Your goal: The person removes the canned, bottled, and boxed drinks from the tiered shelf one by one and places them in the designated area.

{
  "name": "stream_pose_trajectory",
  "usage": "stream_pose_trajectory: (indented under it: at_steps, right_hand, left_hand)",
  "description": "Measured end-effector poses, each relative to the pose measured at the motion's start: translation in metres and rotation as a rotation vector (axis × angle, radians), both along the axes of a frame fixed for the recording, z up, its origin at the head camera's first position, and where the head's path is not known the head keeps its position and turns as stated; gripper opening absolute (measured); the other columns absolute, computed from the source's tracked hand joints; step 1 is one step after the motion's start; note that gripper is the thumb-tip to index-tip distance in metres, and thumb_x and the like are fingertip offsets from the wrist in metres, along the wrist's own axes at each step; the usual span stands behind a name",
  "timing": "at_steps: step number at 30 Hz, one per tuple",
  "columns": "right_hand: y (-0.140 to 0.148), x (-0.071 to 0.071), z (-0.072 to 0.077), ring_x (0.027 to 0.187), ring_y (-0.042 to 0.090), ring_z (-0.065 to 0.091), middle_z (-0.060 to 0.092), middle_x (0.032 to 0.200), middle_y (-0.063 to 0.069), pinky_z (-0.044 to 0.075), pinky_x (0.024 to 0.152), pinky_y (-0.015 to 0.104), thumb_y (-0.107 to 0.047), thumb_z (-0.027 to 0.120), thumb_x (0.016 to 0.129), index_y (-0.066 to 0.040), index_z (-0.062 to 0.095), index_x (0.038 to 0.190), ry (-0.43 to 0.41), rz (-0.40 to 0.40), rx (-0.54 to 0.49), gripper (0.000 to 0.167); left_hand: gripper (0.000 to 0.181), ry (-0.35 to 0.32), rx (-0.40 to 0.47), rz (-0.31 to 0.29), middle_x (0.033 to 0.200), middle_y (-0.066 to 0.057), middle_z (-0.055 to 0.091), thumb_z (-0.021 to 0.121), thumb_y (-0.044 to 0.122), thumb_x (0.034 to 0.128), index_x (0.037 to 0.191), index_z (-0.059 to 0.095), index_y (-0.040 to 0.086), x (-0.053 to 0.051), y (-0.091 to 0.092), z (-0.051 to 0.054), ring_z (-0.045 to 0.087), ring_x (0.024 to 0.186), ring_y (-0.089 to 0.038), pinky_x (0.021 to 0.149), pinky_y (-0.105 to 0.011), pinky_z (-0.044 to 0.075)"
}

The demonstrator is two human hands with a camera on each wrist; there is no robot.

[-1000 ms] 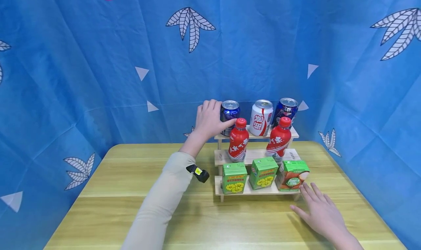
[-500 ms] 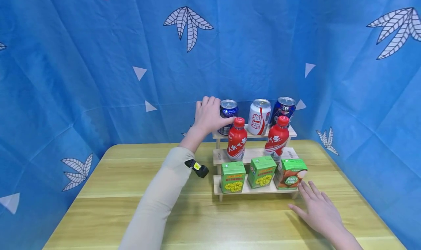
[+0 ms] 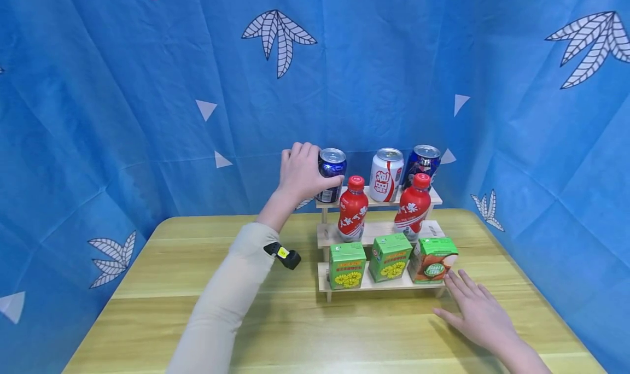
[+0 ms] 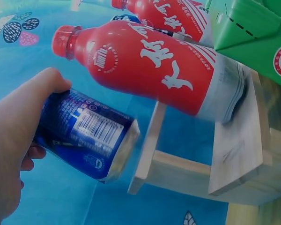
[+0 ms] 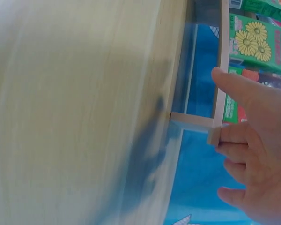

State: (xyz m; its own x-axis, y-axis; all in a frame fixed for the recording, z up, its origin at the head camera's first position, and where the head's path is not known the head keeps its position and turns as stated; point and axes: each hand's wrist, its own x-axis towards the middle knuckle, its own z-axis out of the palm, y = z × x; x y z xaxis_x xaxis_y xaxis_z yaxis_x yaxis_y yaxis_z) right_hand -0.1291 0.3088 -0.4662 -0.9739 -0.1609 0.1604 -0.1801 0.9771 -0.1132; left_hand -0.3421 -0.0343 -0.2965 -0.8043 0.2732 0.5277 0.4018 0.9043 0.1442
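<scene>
My left hand [image 3: 302,171] grips a blue drink can [image 3: 332,166] at the left end of the top tier of a wooden shelf [image 3: 380,230]. In the left wrist view a small gap shows between the base of the can [image 4: 84,133] and the tier's edge. Just right of that hand stands a red bottle [image 3: 353,215] on the middle tier. My right hand [image 3: 479,314] has its fingers extended by the shelf's lower right corner, near a green and brown carton [image 3: 434,264]. In the right wrist view its fingertips appear to touch the shelf's end.
A white can [image 3: 386,176] and a dark blue can [image 3: 423,163] stand on the top tier, with a second red bottle [image 3: 412,212] below. Two green flower-printed cartons [image 3: 348,267] share the bottom tier with the brown one. Blue curtain [image 3: 275,117] hangs behind the wooden table [image 3: 197,264].
My left hand has moved a little left with the blue can, away from the red bottle. The right hand stays by the shelf's corner. The head view has shifted slightly.
</scene>
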Motion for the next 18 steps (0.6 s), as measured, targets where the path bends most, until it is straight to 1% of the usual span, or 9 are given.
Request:
stream_pose_trajectory:
  at_steps: [6,10,11,12,13,14,16,17,18]
  right_hand:
    - [0.006,-0.001,0.001,0.136,0.047,0.039,0.042,0.148,0.024,0.031,0.108,0.063,-0.054,0.067,0.085,0.003,0.048,0.139,0.001,0.042,-0.025,0.081]
    - [0.011,-0.002,-0.001,0.136,0.046,0.038,0.042,0.148,0.024,0.030,0.108,0.062,-0.053,0.066,0.085,0.002,0.047,0.141,0.000,0.056,-0.048,0.081]
    - [0.012,-0.002,-0.002,0.137,0.046,0.038,0.042,0.148,0.024,0.025,0.113,0.059,-0.052,0.066,0.085,0.001,0.046,0.142,0.001,0.059,-0.056,0.080]
    - [0.013,-0.002,-0.002,0.137,0.045,0.038,0.043,0.148,0.023,0.018,0.118,0.055,-0.052,0.066,0.086,0.001,0.046,0.142,0.005,0.063,-0.062,0.080]
    - [0.014,-0.002,-0.003,0.137,0.045,0.038,0.043,0.148,0.023,0.008,0.122,0.047,-0.052,0.066,0.086,0.001,0.045,0.142,0.011,0.067,-0.067,0.079]
    - [0.015,-0.002,-0.004,0.137,0.045,0.038,0.044,0.148,0.023,-0.001,0.122,0.038,-0.051,0.066,0.086,0.001,0.045,0.142,0.019,0.071,-0.068,0.079]
    - [0.016,-0.002,-0.005,0.136,0.045,0.039,0.045,0.147,0.022,-0.015,0.114,0.018,-0.051,0.065,0.087,0.000,0.046,0.142,0.038,0.080,-0.063,0.077]
    - [0.016,-0.002,-0.005,0.136,0.045,0.040,0.046,0.147,0.022,-0.018,0.106,0.010,-0.051,0.064,0.088,0.000,0.047,0.142,0.046,0.083,-0.063,0.076]
    - [0.016,-0.002,-0.005,0.136,0.045,0.040,0.047,0.146,0.022,-0.019,0.103,0.007,-0.050,0.064,0.088,0.000,0.047,0.141,0.053,0.085,-0.060,0.076]
  left_hand:
    - [0.081,0.024,0.008,0.002,0.112,-0.003,0.057,0.061,0.077,0.0715,0.119,0.055,0.012,0.006,-0.012,0.006,0.041,0.107,-0.021,0.091,-0.044,0.037]
    - [0.082,0.041,0.019,0.004,0.113,-0.004,0.058,0.062,0.077,0.0707,0.119,0.055,0.011,0.013,-0.022,0.011,0.042,0.107,-0.022,0.091,-0.045,0.037]
    - [0.081,0.045,0.022,0.004,0.113,-0.004,0.058,0.063,0.076,0.0708,0.119,0.055,0.011,0.015,-0.024,0.012,0.043,0.108,-0.022,0.091,-0.045,0.037]
    - [0.081,0.049,0.025,0.003,0.114,-0.004,0.059,0.064,0.075,0.0708,0.119,0.056,0.011,0.017,-0.027,0.013,0.043,0.108,-0.023,0.091,-0.045,0.037]
    - [0.081,0.055,0.030,0.002,0.114,-0.005,0.059,0.064,0.075,0.0706,0.119,0.056,0.010,0.020,-0.030,0.014,0.043,0.108,-0.023,0.091,-0.045,0.037]
    - [0.080,0.060,0.034,0.003,0.113,-0.005,0.059,0.065,0.074,0.0707,0.118,0.056,0.010,0.022,-0.032,0.015,0.043,0.108,-0.023,0.091,-0.045,0.037]
    - [0.080,0.071,0.039,0.004,0.113,-0.005,0.059,0.065,0.074,0.0705,0.118,0.056,0.010,0.027,-0.038,0.015,0.044,0.107,-0.024,0.091,-0.046,0.037]
    - [0.080,0.077,0.043,0.002,0.112,-0.006,0.059,0.065,0.074,0.0703,0.118,0.056,0.010,0.029,-0.041,0.015,0.044,0.107,-0.024,0.090,-0.046,0.037]
    - [0.080,0.083,0.046,0.002,0.112,-0.006,0.059,0.065,0.074,0.0703,0.117,0.056,0.010,0.031,-0.044,0.015,0.044,0.107,-0.024,0.090,-0.046,0.036]
